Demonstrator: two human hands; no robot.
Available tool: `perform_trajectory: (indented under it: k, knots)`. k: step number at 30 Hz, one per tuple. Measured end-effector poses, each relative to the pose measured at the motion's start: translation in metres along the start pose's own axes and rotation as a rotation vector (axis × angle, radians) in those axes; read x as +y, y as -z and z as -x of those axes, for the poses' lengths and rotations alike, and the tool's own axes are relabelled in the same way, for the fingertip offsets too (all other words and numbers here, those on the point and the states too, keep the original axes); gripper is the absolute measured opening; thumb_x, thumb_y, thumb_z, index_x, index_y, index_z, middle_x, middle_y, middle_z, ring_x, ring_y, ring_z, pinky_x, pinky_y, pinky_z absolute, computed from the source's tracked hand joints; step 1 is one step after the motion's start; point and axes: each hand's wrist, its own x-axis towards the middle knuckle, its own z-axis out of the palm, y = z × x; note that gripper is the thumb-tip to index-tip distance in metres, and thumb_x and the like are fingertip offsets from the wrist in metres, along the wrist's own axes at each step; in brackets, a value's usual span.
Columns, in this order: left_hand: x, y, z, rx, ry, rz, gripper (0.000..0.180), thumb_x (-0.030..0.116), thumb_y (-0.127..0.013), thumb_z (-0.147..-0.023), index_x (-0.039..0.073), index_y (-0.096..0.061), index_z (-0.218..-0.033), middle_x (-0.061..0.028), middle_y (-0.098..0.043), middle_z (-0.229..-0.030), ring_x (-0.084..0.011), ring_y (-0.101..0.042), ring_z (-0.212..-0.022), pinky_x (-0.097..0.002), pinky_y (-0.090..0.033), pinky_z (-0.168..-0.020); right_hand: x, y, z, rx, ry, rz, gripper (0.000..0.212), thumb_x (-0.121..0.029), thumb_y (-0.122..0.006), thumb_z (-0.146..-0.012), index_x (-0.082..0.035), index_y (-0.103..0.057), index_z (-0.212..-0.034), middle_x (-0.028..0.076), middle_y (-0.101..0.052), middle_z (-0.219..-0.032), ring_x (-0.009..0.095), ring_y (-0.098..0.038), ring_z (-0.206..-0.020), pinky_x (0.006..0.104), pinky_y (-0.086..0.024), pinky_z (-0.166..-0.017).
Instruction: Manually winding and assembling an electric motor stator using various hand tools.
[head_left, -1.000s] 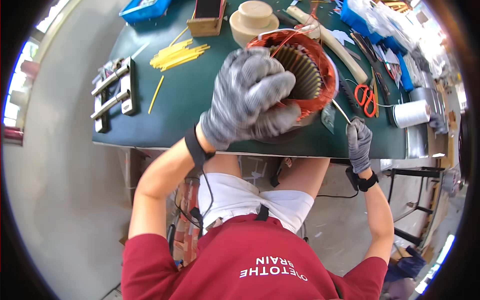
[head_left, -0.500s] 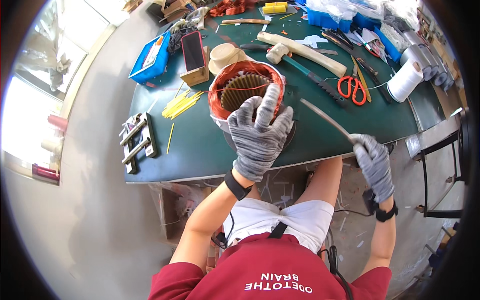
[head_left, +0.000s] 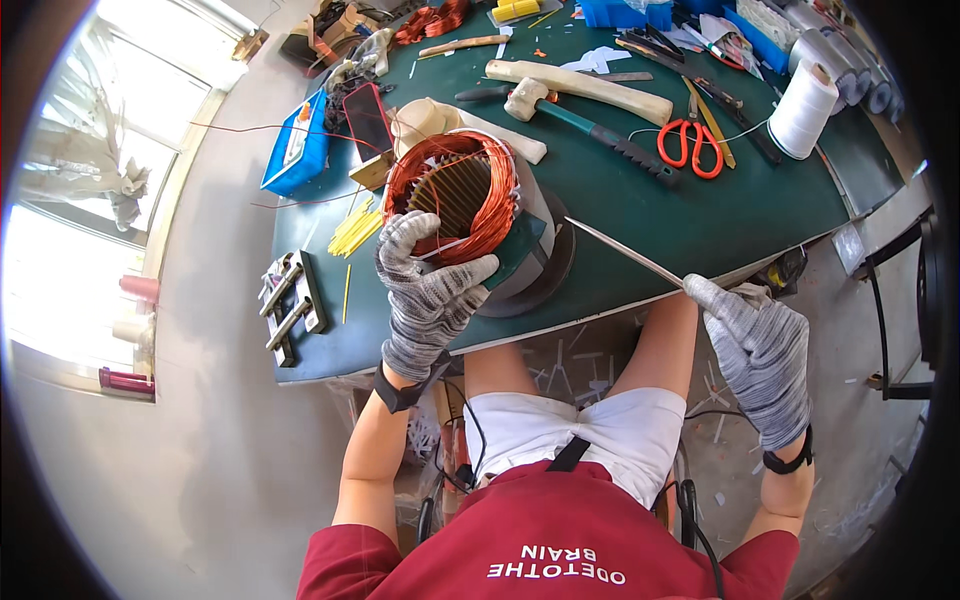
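The left hand (head_left: 432, 292) hides copper windings (head_left: 500, 205) — partly.

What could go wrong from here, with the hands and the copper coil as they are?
The thin metal rod in the right hand points toward the drum; a slip might scratch the copper coil or poke the left hand at its rim.
Loose red wires stretch toward the blue tray and could snag.
The dark round base sits near the table's front edge, so a hard push might shift it.
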Motion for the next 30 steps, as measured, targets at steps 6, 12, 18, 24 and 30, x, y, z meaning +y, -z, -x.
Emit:
perform_trajectory:
  k: [6, 12, 18, 24, 30]
  knots:
    - [0.002, -0.001, -0.003, 0.086, 0.008, 0.049, 0.030, 0.026, -0.074, -0.058, 0.026, -0.071, -0.088, -0.0112, -0.040, -0.119, -0.0291, -0.040, -0.108, -0.0410, -0.032, -0.095, -0.020, -0.003, -0.022, -0.221, 0.094, 0.262, 0.036, -0.008, -0.058, -0.076, -0.018, -0.061, -0.110, 0.007, -0.054, -0.065, 0.024, -0.053, -0.053, 0.0331, -0.041, -0.047]
    - [0.007, 0.010, -0.024, -0.121, -0.085, -0.043, 0.031, 0.021, -0.075, -0.052, 0.026, -0.070, -0.082, -0.0057, -0.051, -0.096, -0.0277, -0.046, -0.096, -0.0424, -0.034, -0.090, -0.034, 0.019, -0.046, -0.330, 0.237, 0.486, 0.028, -0.016, -0.055, -0.079, -0.017, -0.062, -0.107, 0.002, -0.052, -0.062, 0.017, -0.055, -0.052, 0.0311, -0.042, -0.045]
    - [0.004, 0.005, -0.020, -0.048, -0.049, 0.029, 0.033, 0.023, -0.074, -0.049, 0.027, -0.068, -0.082, -0.0031, -0.052, -0.085, -0.0241, -0.048, -0.080, -0.0409, -0.034, -0.076, -0.012, -0.026, -0.041, -0.160, 0.176, 0.202, 0.024, -0.015, -0.057, -0.079, -0.017, -0.063, -0.102, 0.004, -0.054, -0.060, 0.020, -0.056, -0.052, 0.0323, -0.042, -0.045]
    - [0.011, -0.001, -0.022, 0.053, 0.001, -0.019, 0.031, 0.023, -0.074, -0.052, 0.026, -0.068, -0.082, -0.0037, -0.051, -0.086, -0.0250, -0.047, -0.081, -0.0420, -0.034, -0.075, -0.021, -0.035, -0.060, -0.258, 0.111, 0.174, 0.023, -0.018, -0.062, -0.079, -0.012, -0.064, -0.101, 0.007, -0.061, -0.070, 0.025, -0.055, -0.052, 0.0323, -0.045, -0.049]
    - [0.026, 0.001, -0.030, 0.002, 0.055, -0.128, 0.032, 0.026, -0.073, -0.058, 0.024, -0.066, -0.089, -0.0065, -0.052, -0.093, -0.0286, -0.048, -0.083, -0.0436, -0.034, -0.076, 0.027, -0.053, -0.077, -0.450, 0.034, -0.106, 0.019, -0.020, -0.056, -0.083, -0.004, -0.063, -0.090, 0.015, -0.061, -0.077, 0.033, -0.060, -0.070, 0.0375, -0.048, -0.061]
